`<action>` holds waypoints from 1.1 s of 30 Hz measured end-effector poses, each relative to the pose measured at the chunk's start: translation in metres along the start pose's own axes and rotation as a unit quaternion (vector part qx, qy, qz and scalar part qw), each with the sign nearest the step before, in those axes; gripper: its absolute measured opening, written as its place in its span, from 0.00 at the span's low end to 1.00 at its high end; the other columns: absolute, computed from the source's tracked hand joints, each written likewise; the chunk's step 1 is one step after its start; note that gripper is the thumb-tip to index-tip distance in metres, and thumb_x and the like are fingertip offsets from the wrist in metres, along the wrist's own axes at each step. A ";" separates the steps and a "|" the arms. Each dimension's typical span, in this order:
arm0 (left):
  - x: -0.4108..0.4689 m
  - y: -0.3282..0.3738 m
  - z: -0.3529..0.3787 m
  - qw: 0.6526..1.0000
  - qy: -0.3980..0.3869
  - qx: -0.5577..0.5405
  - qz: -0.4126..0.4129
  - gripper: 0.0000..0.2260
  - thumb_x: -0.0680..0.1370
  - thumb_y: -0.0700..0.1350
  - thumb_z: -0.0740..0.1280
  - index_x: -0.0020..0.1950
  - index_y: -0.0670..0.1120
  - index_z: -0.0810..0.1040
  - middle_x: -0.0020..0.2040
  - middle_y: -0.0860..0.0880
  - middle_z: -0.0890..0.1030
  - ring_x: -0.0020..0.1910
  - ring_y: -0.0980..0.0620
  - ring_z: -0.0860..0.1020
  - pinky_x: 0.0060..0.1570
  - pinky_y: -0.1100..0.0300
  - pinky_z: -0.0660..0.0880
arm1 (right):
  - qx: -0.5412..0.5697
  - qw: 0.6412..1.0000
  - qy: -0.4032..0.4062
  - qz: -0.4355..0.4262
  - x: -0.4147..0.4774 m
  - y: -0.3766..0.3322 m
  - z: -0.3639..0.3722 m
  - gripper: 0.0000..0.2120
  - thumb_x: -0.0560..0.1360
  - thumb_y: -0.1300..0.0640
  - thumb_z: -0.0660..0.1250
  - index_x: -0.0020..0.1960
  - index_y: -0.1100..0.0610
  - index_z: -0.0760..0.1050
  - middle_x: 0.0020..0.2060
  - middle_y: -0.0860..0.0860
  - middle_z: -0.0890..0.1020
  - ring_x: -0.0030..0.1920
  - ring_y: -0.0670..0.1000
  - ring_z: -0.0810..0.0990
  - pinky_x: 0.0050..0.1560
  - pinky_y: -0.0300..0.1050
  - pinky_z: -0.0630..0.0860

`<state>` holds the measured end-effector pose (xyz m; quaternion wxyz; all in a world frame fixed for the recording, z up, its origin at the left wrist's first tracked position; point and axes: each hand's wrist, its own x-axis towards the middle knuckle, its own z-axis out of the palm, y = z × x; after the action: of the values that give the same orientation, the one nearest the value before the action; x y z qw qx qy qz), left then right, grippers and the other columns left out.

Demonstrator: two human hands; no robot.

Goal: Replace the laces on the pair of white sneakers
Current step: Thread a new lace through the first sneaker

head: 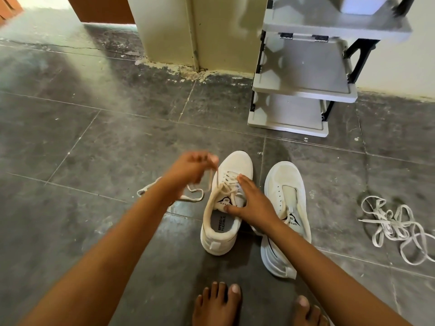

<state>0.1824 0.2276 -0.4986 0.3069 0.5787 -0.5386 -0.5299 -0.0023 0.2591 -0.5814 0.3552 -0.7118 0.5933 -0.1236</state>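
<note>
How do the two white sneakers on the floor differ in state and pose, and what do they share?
The laced sneaker has a lace through its eyelets; the unlaced sneaker has empty eyelets. The left hand pinches the laced sneaker's lace and the right hand rests on that sneaker; no hand touches the unlaced sneaker. The laced sneaker stands upright; the unlaced sneaker seems tipped sideways. Both are white, toes pointing away.

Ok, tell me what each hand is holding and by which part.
Left hand pinches the cream flat lace partway along, above the laced white sneaker. Right hand holds nothing; it presses that sneaker's tongue.
</note>
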 end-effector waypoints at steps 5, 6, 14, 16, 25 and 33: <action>-0.005 0.021 -0.024 0.993 -0.012 -0.115 0.008 0.11 0.79 0.45 0.62 0.38 0.46 0.77 0.27 0.54 0.66 0.25 0.58 0.62 0.25 0.67 0.62 | -0.020 1.000 -0.017 0.005 -0.001 0.001 -0.002 0.45 0.70 0.42 0.70 0.77 0.53 0.49 0.77 0.46 0.51 0.75 0.49 0.55 0.70 0.42 0.57; -0.006 0.018 -0.019 0.999 0.007 -0.023 -0.024 0.09 0.79 0.47 0.62 0.42 0.45 0.77 0.29 0.53 0.67 0.27 0.56 0.63 0.28 0.66 0.63 | -0.025 0.999 -0.022 0.002 -0.001 -0.001 -0.003 0.46 0.70 0.42 0.71 0.77 0.53 0.49 0.77 0.46 0.50 0.75 0.49 0.55 0.70 0.42 0.56; -0.005 -0.001 0.012 0.966 0.033 0.258 0.010 0.13 0.79 0.35 0.54 0.58 0.39 0.76 0.48 0.43 0.81 0.37 0.55 0.73 0.35 0.62 0.66 | 0.033 0.990 0.128 0.054 -0.022 -0.013 0.004 0.21 0.68 0.47 0.73 0.53 0.56 0.71 0.47 0.50 0.76 0.45 0.50 0.76 0.46 0.46 0.74; -0.007 -0.005 0.023 0.959 -0.007 0.282 0.031 0.14 0.78 0.32 0.55 0.59 0.41 0.74 0.48 0.45 0.83 0.38 0.57 0.74 0.34 0.69 0.67 | 0.087 0.984 0.136 0.072 -0.025 -0.016 0.006 0.11 0.70 0.52 0.72 0.46 0.55 0.73 0.39 0.48 0.78 0.39 0.47 0.76 0.44 0.45 0.75; -0.017 -0.024 0.054 0.969 0.032 0.245 0.003 0.05 0.74 0.35 0.68 0.47 0.43 0.81 0.42 0.44 0.83 0.41 0.48 0.81 0.46 0.57 0.79 | 0.205 0.956 0.151 0.146 -0.023 -0.012 0.004 0.05 0.70 0.56 0.73 0.42 0.54 0.78 0.35 0.47 0.79 0.39 0.47 0.78 0.43 0.41 0.73; -0.019 -0.031 0.071 0.957 0.109 0.267 0.016 0.09 0.73 0.42 0.70 0.40 0.53 0.72 0.38 0.53 0.80 0.38 0.54 0.79 0.38 0.61 0.75 | 0.218 0.957 0.132 0.141 -0.024 -0.011 0.002 0.06 0.69 0.55 0.73 0.42 0.52 0.77 0.36 0.49 0.80 0.42 0.52 0.81 0.47 0.47 0.77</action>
<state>0.1272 0.2679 -0.5400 0.2061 0.6853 -0.6329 -0.2956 0.0009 0.2825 -0.5692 0.4337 -0.5036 0.6880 -0.2916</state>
